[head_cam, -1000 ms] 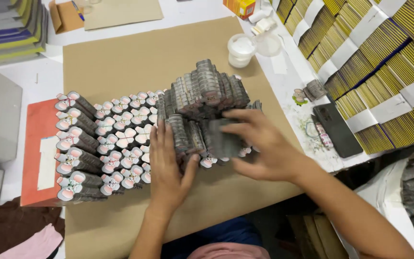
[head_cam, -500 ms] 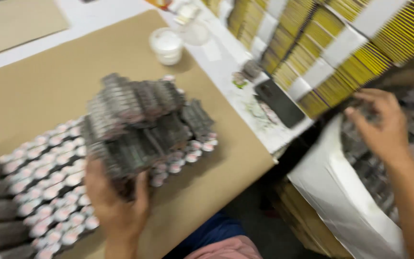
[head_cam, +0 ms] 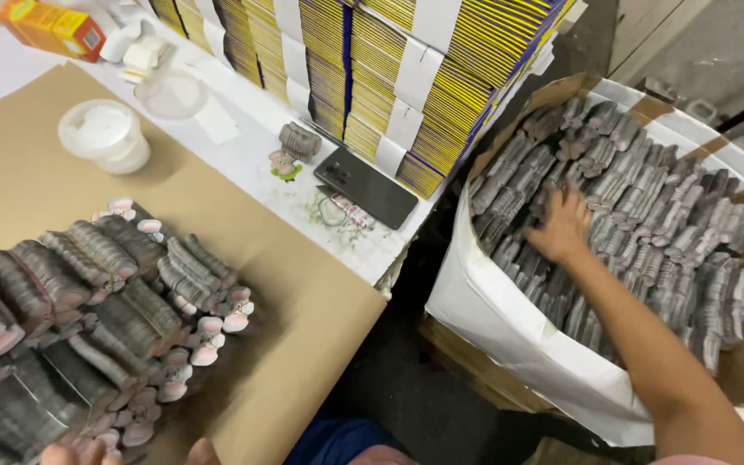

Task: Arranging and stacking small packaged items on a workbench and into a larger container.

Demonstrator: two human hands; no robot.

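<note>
My right hand [head_cam: 561,226] reaches into a large box lined with white paper [head_cam: 510,319], fingers spread over the grey bundles [head_cam: 647,207] piled inside; whether it grips one I cannot tell. Only the fingertips of my left hand [head_cam: 88,452] show at the bottom edge, resting against the heap of grey bundles with pink-and-white ends [head_cam: 105,319] stacked on the brown cardboard sheet [head_cam: 303,327].
A dark phone [head_cam: 368,187] lies on the white table edge, next to a small loose bundle [head_cam: 299,140]. A white lidded tub [head_cam: 103,135] stands on the cardboard. Tall stacks of yellow-and-purple sheets banded in white [head_cam: 389,69] line the back. An orange box [head_cam: 53,27] sits far left.
My right hand has left the heap on the cardboard and swung right into the lined box. The view has turned right with it; my left hand stays at the heap.
</note>
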